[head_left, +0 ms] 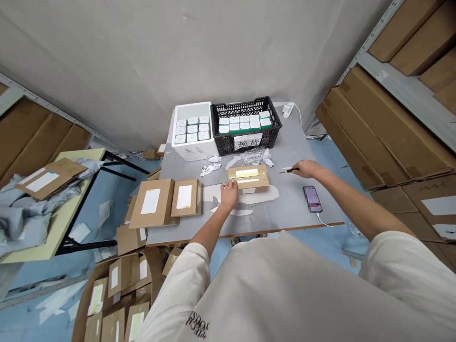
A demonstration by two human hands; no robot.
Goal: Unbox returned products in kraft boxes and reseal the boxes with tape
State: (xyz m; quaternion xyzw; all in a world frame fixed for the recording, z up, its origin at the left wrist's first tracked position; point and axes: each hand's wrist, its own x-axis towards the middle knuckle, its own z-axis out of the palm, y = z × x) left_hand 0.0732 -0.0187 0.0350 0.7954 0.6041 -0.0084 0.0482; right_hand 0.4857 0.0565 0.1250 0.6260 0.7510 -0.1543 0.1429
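Observation:
A small taped cardboard box [261, 181] lies on the grey table in front of me, with a pale label on its top. My left hand [229, 194] grips its left end, fingers bent over the edge. To the right, apart from the box, my right hand [307, 168] is closed around a slim black-and-yellow utility knife [293, 170], its tip pointing left towards the box. A phone [313, 199] with a lit screen and a white cable lies below the right hand. Pieces of white paper [272, 193] are under and around the box.
Two labelled cardboard boxes [151, 202] stand at the table's left. Behind are a white foam box [194, 150] and a black crate [228, 142], both holding small white-and-green boxes. Crumpled paper [210, 168] and clear plastic wrap [253, 156] lie before them. A carton of parcels [124, 275] stands lower left.

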